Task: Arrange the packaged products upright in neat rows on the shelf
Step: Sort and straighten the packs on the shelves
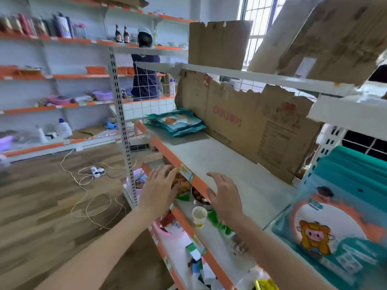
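A pile of teal packaged products (178,123) lies flat at the far left end of the grey shelf (211,158). More teal packs with a cartoon animal (333,225) stand upright at the shelf's right end, close to the camera. My left hand (159,189) hovers in front of the shelf's orange front edge (167,151), fingers spread and holding nothing. My right hand (225,195) reaches over that edge above the bare shelf surface, fingers relaxed and empty. Both hands are far from the flat pile.
Torn cardboard (247,130) lines the back of the shelf, and more cardboard (219,43) stands on the shelf above. Lower shelves hold a paper cup (199,215), snack packs and a pink basin (169,231). A person (145,65) stands behind the rack. A cable (92,185) lies on the wooden floor.
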`<state>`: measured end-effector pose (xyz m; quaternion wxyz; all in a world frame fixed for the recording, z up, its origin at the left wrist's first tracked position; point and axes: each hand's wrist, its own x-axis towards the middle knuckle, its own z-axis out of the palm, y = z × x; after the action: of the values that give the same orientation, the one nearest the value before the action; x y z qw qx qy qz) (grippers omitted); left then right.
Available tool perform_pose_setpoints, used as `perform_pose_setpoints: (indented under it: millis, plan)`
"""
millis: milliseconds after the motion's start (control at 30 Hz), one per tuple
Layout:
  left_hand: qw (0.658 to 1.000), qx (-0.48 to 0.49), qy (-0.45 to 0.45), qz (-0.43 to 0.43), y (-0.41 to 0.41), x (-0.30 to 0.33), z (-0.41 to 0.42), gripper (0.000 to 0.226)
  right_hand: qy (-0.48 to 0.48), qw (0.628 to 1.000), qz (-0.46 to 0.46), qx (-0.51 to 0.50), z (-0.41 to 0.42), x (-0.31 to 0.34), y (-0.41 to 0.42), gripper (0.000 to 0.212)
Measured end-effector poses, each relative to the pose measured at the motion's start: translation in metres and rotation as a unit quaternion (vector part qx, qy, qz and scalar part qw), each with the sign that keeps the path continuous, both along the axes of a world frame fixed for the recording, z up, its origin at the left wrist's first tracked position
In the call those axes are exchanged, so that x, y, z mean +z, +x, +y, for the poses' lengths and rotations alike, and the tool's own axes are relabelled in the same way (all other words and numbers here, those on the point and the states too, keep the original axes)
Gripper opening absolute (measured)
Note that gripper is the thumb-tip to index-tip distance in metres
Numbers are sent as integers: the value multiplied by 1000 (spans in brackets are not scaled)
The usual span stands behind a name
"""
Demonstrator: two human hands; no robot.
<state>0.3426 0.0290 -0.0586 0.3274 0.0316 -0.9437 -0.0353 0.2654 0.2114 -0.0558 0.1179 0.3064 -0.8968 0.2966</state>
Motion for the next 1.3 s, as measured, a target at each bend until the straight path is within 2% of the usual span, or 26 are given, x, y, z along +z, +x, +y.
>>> perform_pose_setpoints:
  millis: [267, 433, 667, 800, 1000, 1300]
  plan:
    - [1000, -6, 31, 2, -77, -10, -81, 44, -83, 994, -64, 26, -91, 0, -83, 39]
    - [999, -17, 34, -1, -154, -12, -153, 39, -147, 978, -147, 23, -158, 0, -165, 39]
    - [998, -52, 5, -38, -253, -11, -239, 53, -302, 895, -328, -14, -238, 1, -279, 32]
    - [997, -59, 7, -58, -297, -22, -273, 55, -379, 841, -383, -51, -265, -5, -328, 30]
    - [995, -75, 0, -59, -338, -35, -301, 59, -427, 781, -448, -87, -291, -8, -370, 37]
    - [986, -141, -37, -78, -396, -52, -336, 69, -385, 788, -455, -153, -317, -13, -399, 34]
